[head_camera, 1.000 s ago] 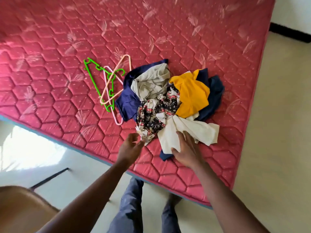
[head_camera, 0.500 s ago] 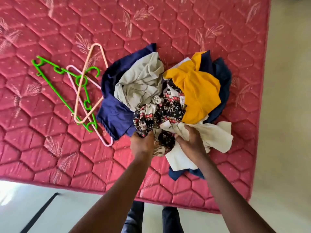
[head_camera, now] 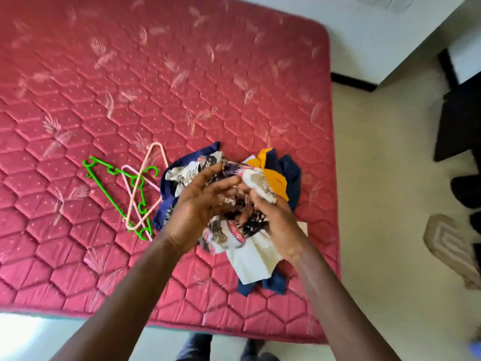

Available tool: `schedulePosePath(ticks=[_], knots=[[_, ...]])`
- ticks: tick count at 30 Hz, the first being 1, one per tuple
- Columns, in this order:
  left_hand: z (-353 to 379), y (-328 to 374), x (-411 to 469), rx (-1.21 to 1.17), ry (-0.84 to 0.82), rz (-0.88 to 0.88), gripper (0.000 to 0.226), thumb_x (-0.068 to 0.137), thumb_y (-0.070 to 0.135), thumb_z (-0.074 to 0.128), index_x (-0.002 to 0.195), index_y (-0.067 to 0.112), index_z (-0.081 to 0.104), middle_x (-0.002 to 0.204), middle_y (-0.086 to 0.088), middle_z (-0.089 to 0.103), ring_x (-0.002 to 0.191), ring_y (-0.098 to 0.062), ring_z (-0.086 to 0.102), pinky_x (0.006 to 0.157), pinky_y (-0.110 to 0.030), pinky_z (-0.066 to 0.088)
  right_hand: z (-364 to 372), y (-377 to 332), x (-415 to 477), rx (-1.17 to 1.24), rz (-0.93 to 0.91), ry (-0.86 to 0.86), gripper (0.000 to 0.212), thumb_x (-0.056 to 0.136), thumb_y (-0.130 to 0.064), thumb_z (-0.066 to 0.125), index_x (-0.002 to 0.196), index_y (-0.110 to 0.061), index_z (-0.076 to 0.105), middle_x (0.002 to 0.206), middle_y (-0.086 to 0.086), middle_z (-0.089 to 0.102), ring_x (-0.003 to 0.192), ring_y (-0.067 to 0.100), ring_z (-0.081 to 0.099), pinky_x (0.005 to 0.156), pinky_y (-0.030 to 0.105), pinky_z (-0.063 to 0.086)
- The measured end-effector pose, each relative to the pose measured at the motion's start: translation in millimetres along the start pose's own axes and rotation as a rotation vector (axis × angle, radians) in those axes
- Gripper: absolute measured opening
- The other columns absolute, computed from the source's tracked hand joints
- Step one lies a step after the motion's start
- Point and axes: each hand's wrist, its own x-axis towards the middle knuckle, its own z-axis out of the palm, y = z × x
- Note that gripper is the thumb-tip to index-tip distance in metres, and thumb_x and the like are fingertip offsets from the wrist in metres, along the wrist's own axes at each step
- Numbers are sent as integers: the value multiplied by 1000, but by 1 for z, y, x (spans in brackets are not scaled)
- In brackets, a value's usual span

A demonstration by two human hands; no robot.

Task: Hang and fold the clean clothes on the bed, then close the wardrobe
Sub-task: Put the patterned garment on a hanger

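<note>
Red quilted bed (head_camera: 182, 100) fills most of my view, with the heap of clothes (head_camera: 273, 285) toward its near right corner: a yellow garment (head_camera: 276, 179), navy cloth (head_camera: 292, 173) and a white piece (head_camera: 250, 264) under my hands. My left hand (head_camera: 200, 204) and right hand (head_camera: 276, 217) both grip the bunched patterned garment (head_camera: 223, 235), fingers curled into its folds, holding it just above the heap with the two hands almost touching. Left of the heap, a green hanger (head_camera: 110, 195), a peach hanger (head_camera: 132, 204) and a pink hanger (head_camera: 125, 168) lie crossed on the bed, just beside the navy cloth.
</note>
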Motion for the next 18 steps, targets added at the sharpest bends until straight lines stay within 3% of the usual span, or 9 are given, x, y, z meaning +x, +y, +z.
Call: schedulePosePath(ticks=[3, 6, 9, 11, 13, 15, 17, 18], knots=[[15, 20, -26, 435, -20, 185, 63, 82, 4, 66, 142, 21, 55, 138, 0, 67, 134, -23, 59, 110, -51, 49, 1, -53, -31, 141, -6, -126, 57, 104, -52, 42, 113, -8, 76, 60, 12, 55, 57, 22, 54, 64, 29, 50], [30, 23, -48, 808, 53, 315, 70, 82, 17, 77, 145, 30, 51, 141, 16, 59, 134, -3, 52, 112, -45, 47, -3, -100, -60, -57, -85, -256, 64, 107, -48, 35, 103, 4, 73, 48, 8, 39, 50, 23, 41, 57, 24, 44], [43, 14, -52, 1134, 126, 369, 90, 80, 24, 83, 156, 26, 35, 151, 3, 46, 140, -16, 44, 114, -39, 39, -7, -150, -97, -252, -166, -405, 62, 106, -42, 42, 94, 12, 69, 44, 5, 35, 44, 20, 32, 52, 26, 37], [53, 8, -48, 1312, 113, 271, 99, 80, 27, 85, 161, 20, 28, 158, -9, 39, 146, -27, 37, 117, -39, 36, -10, -180, -123, -349, -274, -501, 59, 108, -34, 42, 93, 17, 65, 44, -7, 47, 43, 17, 29, 52, 30, 33], [58, 2, -42, 1425, 106, 136, 81, 84, 37, 81, 153, 18, 44, 149, -12, 53, 141, -31, 46, 111, -40, 43, -15, -206, -145, -412, -398, -542, 54, 110, -27, 38, 94, 17, 64, 49, -14, 56, 43, 16, 30, 51, 29, 32], [66, 6, -45, 1531, 121, 16, 41, 95, 42, 70, 124, 13, 65, 113, -10, 71, 114, -31, 65, 88, -36, 51, -27, -226, -158, -395, -506, -463, 48, 110, -25, 40, 92, 11, 66, 62, -6, 67, 41, 16, 36, 50, 29, 34], [78, 18, -55, 1537, 137, -15, 31, 103, 39, 61, 102, 8, 66, 89, -9, 69, 92, -25, 67, 68, -32, 42, -46, -237, -158, -369, -560, -219, 43, 108, -34, 50, 88, -1, 71, 71, 10, 68, 43, 13, 46, 54, 29, 42], [87, 27, -64, 1511, 158, 3, 28, 103, 34, 60, 99, 6, 65, 87, -12, 68, 85, -22, 65, 63, -31, 38, -60, -233, -151, -408, -550, -54, 40, 104, -39, 57, 88, -7, 74, 71, 7, 68, 47, 11, 55, 61, 26, 47]])
